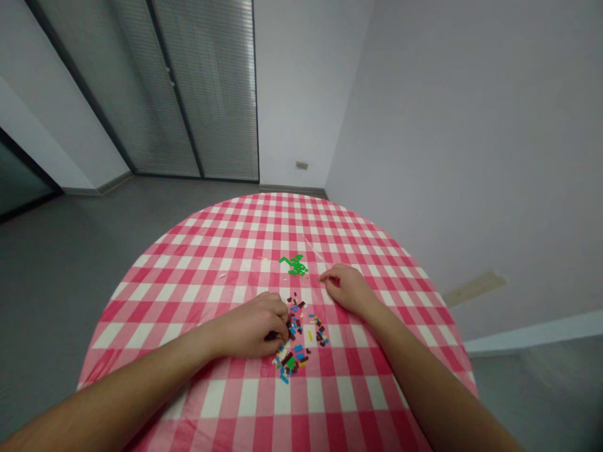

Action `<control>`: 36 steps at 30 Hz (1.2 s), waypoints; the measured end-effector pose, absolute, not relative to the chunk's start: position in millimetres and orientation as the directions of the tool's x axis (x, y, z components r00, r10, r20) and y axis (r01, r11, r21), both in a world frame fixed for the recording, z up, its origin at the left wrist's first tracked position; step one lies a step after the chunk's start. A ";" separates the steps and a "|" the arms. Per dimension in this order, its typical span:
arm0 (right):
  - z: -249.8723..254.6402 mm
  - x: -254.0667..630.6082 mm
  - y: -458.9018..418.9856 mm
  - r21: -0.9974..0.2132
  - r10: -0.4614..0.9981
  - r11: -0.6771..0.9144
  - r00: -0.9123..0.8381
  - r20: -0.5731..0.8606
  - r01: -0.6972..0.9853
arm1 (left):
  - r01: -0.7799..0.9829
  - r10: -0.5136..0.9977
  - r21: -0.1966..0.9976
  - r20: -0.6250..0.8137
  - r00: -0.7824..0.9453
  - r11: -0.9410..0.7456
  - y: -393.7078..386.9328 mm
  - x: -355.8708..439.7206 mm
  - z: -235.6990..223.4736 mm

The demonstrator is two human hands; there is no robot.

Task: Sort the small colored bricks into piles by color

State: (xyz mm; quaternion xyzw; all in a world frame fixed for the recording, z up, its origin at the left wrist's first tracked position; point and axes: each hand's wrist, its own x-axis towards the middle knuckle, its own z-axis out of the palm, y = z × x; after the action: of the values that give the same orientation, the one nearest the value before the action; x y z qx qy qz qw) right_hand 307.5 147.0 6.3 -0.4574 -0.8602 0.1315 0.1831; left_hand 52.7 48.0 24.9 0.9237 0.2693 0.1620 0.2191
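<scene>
My left hand [264, 323] rests at the left side of a loose pile of small toy building bricks [298, 348], brown, blue, yellow, white and a few green. Its fingers are curled down among the pieces, and whatever lies between the fingertips is hidden. A tiny green brick [320, 279] shows at the pinched thumb and forefinger of my right hand [347, 287]. Just left of that hand is a separate heap of green bricks [297, 266], farther from me than the mixed pile. One yellow brick [309, 336] lies in the middle of the mixed pieces.
A red-and-white checked cloth [226, 389] covers the round table. Small pale bits [266, 260] lie left of the green heap. Beyond the table are a grey floor [117, 238], a glass partition with blinds [211, 94] and a white wall [447, 157] on the right.
</scene>
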 end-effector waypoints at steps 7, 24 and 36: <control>8.1 303.4 140.6 -0.293 0.808 0.585 -0.572 0.138 0.756 | 0.453 0.568 0.445 0.165 0.806 -0.773 46.4 56.8 25.9; 9.6 288.1 126.7 -0.295 0.766 0.643 -0.603 0.224 0.707 | 0.445 0.960 0.868 0.115 0.255 -0.222 62.0 45.8 18.1; 13.3 260.4 92.8 -0.417 0.481 0.867 -0.672 0.563 0.272 | 0.272 0.967 0.944 0.127 0.222 -0.186 58.8 56.8 4.5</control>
State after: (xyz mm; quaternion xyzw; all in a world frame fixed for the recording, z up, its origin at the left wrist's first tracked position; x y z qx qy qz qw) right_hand 260.4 92.8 13.3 -0.2087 -0.9019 0.1509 0.3468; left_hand 56.8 58.8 4.5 0.6543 0.4733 0.4063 0.4275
